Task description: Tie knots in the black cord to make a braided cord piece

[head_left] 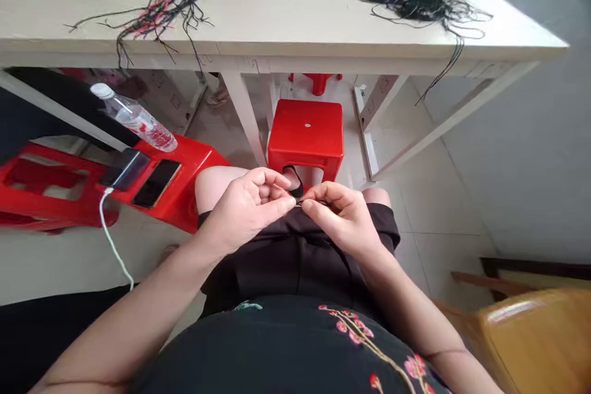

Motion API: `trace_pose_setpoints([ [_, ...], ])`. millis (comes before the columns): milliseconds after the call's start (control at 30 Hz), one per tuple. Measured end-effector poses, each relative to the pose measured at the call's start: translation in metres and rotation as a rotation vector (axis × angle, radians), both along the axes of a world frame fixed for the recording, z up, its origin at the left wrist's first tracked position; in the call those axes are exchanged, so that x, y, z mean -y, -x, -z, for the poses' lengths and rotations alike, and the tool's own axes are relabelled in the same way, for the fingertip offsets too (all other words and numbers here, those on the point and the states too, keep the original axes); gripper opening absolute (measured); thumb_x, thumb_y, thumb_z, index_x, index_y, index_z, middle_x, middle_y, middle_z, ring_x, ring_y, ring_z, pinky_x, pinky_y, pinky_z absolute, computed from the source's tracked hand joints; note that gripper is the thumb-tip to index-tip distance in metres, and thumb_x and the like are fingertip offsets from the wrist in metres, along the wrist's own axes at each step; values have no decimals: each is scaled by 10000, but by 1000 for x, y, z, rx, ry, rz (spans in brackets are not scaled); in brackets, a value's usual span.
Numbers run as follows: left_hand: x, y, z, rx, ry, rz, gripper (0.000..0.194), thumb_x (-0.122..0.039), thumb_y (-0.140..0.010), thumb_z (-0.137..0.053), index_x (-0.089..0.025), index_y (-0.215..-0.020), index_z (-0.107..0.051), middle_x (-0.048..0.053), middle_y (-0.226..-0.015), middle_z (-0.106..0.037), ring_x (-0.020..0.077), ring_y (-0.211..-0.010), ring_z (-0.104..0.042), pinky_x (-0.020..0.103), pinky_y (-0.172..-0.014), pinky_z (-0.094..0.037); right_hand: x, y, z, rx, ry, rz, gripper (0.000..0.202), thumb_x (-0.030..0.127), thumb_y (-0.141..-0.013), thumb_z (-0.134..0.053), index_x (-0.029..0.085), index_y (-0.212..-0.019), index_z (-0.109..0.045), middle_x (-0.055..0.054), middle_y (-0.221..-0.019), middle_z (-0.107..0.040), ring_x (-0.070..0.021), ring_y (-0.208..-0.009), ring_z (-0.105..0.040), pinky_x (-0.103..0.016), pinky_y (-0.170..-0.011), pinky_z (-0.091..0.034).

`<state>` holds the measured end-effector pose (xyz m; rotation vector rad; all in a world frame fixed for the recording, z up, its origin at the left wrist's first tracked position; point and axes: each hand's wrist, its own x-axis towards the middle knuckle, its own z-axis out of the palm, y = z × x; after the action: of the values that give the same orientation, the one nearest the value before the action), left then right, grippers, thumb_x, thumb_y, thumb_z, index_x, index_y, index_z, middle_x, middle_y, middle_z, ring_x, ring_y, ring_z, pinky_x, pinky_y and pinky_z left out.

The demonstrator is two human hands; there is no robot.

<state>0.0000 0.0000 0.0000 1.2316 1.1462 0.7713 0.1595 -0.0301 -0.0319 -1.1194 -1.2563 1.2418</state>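
Observation:
Above my lap, my left hand [253,203] and my right hand [344,215] meet almost fingertip to fingertip. A thin black cord [300,202] shows in the small gap between them. Thumb and forefinger of each hand are pinched on it; the other fingers are curled. Part of the cord is hidden behind my right fingers, and its fine detail is too small to make out. On the white table [286,18] ahead lie a tangle of black and red cords [168,3] and a bundle of black cords [420,5], with ends hanging over the front edge.
A red stool [307,129] stands under the table. To my left, another red stool [198,160] carries a plastic bottle [138,120], a phone [157,183] and a dark device [124,169] with a white cable [111,237]. A wooden chair [540,338] is at lower right.

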Motion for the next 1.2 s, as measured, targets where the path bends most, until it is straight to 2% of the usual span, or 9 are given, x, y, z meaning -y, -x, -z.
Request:
trace_pose_setpoints([
  [133, 5, -1, -1, 67, 16, -38, 263, -172, -633, -735, -163, -804, -535, -76, -599, -552, 37, -546, -522, 145, -538, -420, 2, 4, 0, -32, -10, 18, 121, 262, -706, -646, 155, -663, -608, 20, -561, -562, -61, -467, -425, -180, -426, -348],
  [267, 4, -3, 2, 200, 171, -59, 326, -187, -632, -748, -181, -855, -509, -94, -556, -542, 37, -511, -517, 152, -542, -429, 1, 6, 4, -57, -13, 56, 157, 297, -716, -655, 162, -656, -603, 32, -515, -533, -64, -450, -405, -183, -411, -327],
  [333, 3, -3, 5, 217, 210, -39, 335, -203, -642, -751, -179, -888, -526, -77, -593, -577, 48, -554, -553, 159, -571, -450, 0, 6, 7, -51, -14, 55, 182, 322, -731, -651, 166, -664, -585, 31, -529, -534, -66, -457, -403, -186, -416, -326],
  [467, 1, 2, 8, 139, 92, -32, 288, -204, -632, -762, -158, -848, -578, -44, -677, -617, 60, -658, -592, 162, -650, -477, -1, 6, 8, -18, -49, -12, 207, 337, -794, -601, 170, -688, -541, 37, -575, -506, -70, -506, -399, -189, -468, -340],
  [633, -2, 11, 2, -81, -43, 10, 201, -200, -679, -704, -166, -849, -601, -37, -667, -610, 75, -639, -585, 184, -643, -487, -4, 6, 3, 110, -91, -120, 205, 299, -882, -476, 170, -735, -538, 35, -614, -467, -84, -558, -397, -197, -523, -348],
  [867, 3, 10, -7, -168, -203, 29, 197, -231, -736, -615, -174, -924, -631, 16, -819, -643, 132, -792, -623, 254, -759, -519, -3, 12, -4, 153, -182, -77, 225, 322, -905, -448, 174, -747, -513, 18, -648, -502, -94, -574, -403, -202, -530, -348],
  [1033, 10, 6, -16, -241, -304, 38, 295, -202, -742, -583, -191, -1034, -623, -23, -700, -598, 100, -656, -584, 223, -656, -502, 0, 12, -7, 263, -314, -69, 221, 266, -916, -416, 178, -736, -510, 11, -645, -531, -91, -555, -433, -198, -531, -348],
  [1100, 15, 6, -20, -233, -334, 41, 297, -193, -733, -584, -193, -1028, -621, -32, -677, -584, 89, -625, -566, 210, -631, -490, 3, 10, -9, 306, -377, -70, 216, 243, -914, -409, 179, -739, -519, 9, -640, -538, -91, -543, -441, -197, -527, -350],
  [1200, 17, 14, -19, -215, -366, -27, 257, -198, -709, -603, -183, -966, -608, -33, -670, -574, 84, -611, -553, 205, -616, -481, 4, 4, -9, 369, -429, -56, 203, 231, -909, -413, 180, -753, -533, 12, -622, -534, -94, -533, -450, -199, -518, -349],
])
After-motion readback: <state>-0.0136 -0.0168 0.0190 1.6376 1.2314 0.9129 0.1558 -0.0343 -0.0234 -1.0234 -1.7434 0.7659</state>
